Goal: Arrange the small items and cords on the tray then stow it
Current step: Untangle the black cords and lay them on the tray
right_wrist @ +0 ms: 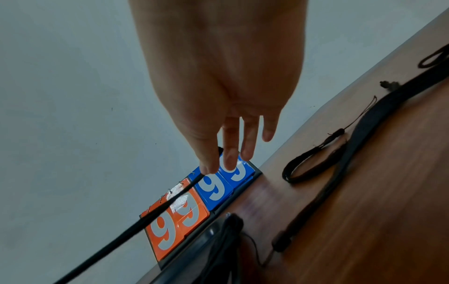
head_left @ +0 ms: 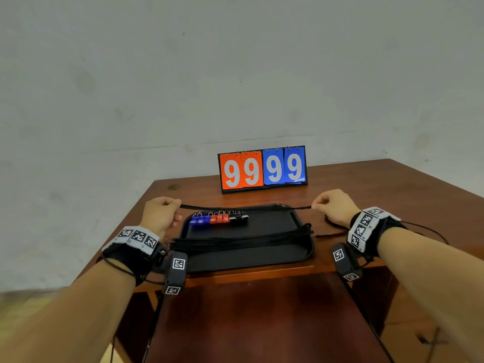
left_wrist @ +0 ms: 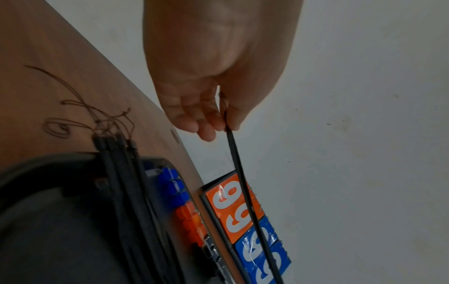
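Note:
A black tray (head_left: pixel 262 259) lies on the wooden table. A row of small blue, red and black items (head_left: pixel 218 219) with key rings lines its far side. Several black cords (head_left: pixel 243 239) lie bundled across its middle. I hold one black cord (head_left: pixel 246 208) stretched straight above the tray's far edge. My left hand (head_left: pixel 163 212) pinches its left end (left_wrist: pixel 228 126) between thumb and fingers. My right hand (head_left: pixel 331 205) pinches its right end (right_wrist: pixel 209 171) the same way, with the other fingers hanging loose.
A flip scoreboard (head_left: pixel 262 169) showing 99 99 stands behind the tray by the wall. Loose black cords (right_wrist: pixel 313 163) lie on the table right of the tray; thin cord loops (left_wrist: pixel 73 115) hang over its left rim. The table's front edge is just below the tray.

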`<control>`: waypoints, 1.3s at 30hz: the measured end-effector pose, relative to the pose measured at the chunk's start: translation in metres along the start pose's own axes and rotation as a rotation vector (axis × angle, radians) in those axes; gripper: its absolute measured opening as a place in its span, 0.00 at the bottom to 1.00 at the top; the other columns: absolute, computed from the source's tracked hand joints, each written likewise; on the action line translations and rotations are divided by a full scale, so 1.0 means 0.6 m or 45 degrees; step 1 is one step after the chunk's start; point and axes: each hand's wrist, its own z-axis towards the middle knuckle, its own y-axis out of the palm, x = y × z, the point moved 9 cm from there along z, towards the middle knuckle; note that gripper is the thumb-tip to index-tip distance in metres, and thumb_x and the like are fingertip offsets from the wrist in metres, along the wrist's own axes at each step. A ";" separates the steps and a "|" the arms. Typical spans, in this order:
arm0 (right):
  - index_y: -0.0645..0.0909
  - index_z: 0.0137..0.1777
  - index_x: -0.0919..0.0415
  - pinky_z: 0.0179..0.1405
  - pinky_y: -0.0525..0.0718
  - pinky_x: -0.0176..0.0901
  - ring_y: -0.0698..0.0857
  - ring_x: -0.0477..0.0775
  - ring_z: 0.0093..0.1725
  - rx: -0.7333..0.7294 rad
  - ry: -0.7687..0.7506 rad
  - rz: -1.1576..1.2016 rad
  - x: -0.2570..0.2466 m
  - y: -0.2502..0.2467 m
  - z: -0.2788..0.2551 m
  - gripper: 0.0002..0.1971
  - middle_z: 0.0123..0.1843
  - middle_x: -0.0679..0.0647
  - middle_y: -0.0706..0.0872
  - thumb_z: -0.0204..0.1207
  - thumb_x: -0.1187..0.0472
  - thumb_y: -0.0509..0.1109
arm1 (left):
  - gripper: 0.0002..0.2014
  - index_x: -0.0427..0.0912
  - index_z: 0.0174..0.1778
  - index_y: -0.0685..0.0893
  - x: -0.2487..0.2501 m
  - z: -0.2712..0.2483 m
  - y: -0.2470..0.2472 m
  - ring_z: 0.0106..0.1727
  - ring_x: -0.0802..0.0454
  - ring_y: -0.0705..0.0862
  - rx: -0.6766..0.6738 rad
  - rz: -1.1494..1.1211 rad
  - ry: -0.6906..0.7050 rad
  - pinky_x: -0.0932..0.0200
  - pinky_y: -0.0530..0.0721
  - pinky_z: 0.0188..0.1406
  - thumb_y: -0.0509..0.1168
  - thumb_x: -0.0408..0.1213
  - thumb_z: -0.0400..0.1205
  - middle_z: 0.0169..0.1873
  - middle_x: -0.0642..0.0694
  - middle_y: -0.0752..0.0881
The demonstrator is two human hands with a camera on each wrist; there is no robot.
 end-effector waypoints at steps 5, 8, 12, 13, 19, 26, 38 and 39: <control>0.90 0.46 0.56 0.52 0.77 0.38 0.84 0.45 0.47 -0.039 -0.030 -0.088 -0.011 0.015 -0.012 0.04 0.46 0.46 0.88 0.77 0.60 0.74 | 0.08 0.39 0.37 0.84 -0.030 -0.004 -0.012 0.28 0.48 0.79 -0.029 0.243 0.010 0.61 0.73 0.26 0.68 0.29 0.83 0.28 0.40 0.82; 0.91 0.48 0.57 0.54 0.76 0.39 0.83 0.46 0.48 -0.083 -0.017 -0.112 -0.012 0.029 -0.019 0.05 0.44 0.45 0.86 0.78 0.61 0.73 | 0.07 0.39 0.36 0.87 -0.033 -0.014 -0.013 0.27 0.51 0.79 -0.064 0.479 0.066 0.60 0.75 0.30 0.69 0.26 0.79 0.26 0.44 0.84; 0.91 0.46 0.53 0.57 0.79 0.42 0.84 0.48 0.50 -0.131 0.013 -0.121 -0.001 0.047 -0.021 0.05 0.45 0.46 0.88 0.78 0.62 0.73 | 0.09 0.44 0.33 0.88 -0.039 -0.017 -0.015 0.39 0.49 0.83 -0.123 0.705 0.097 0.57 0.78 0.43 0.71 0.28 0.78 0.33 0.48 0.86; 0.90 0.44 0.52 0.56 0.78 0.41 0.84 0.48 0.50 -0.135 0.013 -0.123 0.000 0.049 -0.021 0.05 0.45 0.47 0.88 0.78 0.62 0.73 | 0.09 0.45 0.34 0.88 -0.040 -0.018 -0.014 0.42 0.48 0.84 -0.144 0.764 0.101 0.56 0.78 0.46 0.71 0.29 0.78 0.36 0.49 0.87; 0.86 0.37 0.51 0.48 0.76 0.40 0.84 0.49 0.47 -0.137 0.009 -0.163 -0.002 0.059 -0.025 0.07 0.43 0.46 0.88 0.75 0.61 0.76 | 0.09 0.47 0.35 0.87 -0.036 -0.025 -0.017 0.44 0.49 0.84 -0.172 0.901 0.124 0.56 0.78 0.46 0.70 0.29 0.78 0.38 0.50 0.86; 0.88 0.41 0.53 0.35 0.74 0.30 0.83 0.41 0.43 -0.154 0.018 -0.145 0.002 0.066 -0.034 0.03 0.44 0.47 0.89 0.76 0.60 0.75 | 0.09 0.46 0.35 0.88 -0.042 -0.034 -0.015 0.40 0.50 0.86 -0.230 0.988 0.102 0.57 0.80 0.41 0.70 0.27 0.75 0.36 0.48 0.88; 0.87 0.54 0.56 0.55 0.80 0.44 0.85 0.52 0.51 -0.016 0.050 -0.052 -0.012 0.039 -0.043 0.08 0.49 0.50 0.88 0.83 0.57 0.66 | 0.10 0.61 0.38 0.87 -0.026 -0.060 -0.002 0.65 0.41 0.77 -0.080 1.106 0.054 0.44 0.80 0.61 0.68 0.38 0.73 0.53 0.51 0.87; 0.87 0.54 0.55 0.56 0.80 0.44 0.85 0.52 0.52 -0.008 0.054 -0.046 -0.011 0.030 -0.045 0.09 0.49 0.50 0.87 0.83 0.57 0.66 | 0.09 0.61 0.39 0.87 -0.019 -0.063 0.012 0.66 0.41 0.76 -0.086 1.104 0.076 0.44 0.79 0.61 0.68 0.38 0.73 0.55 0.50 0.87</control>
